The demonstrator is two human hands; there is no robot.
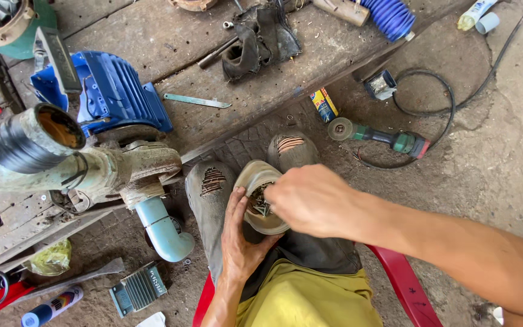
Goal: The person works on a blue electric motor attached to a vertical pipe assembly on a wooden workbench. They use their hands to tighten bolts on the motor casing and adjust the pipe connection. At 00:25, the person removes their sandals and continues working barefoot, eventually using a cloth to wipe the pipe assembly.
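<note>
left hand [240, 233]: cupped under a small dirty bowl [255, 175], gripping it from below and the side, resting on the person's lap between torn grey knees.
right hand [310, 200]: over the bowl's mouth, fingers dipped in among rusty screws [260, 203]; whether they pinch one cannot be told.
bowl: tilted, held over the lap above a red chair [404, 284].
left of the knees: a grimy pump [92, 169] with a pale blue elbow pipe [164, 233], a blue motor cover [113, 91] behind it.
right, on the floor: a green angle grinder [376, 136] with black cable.
</note>
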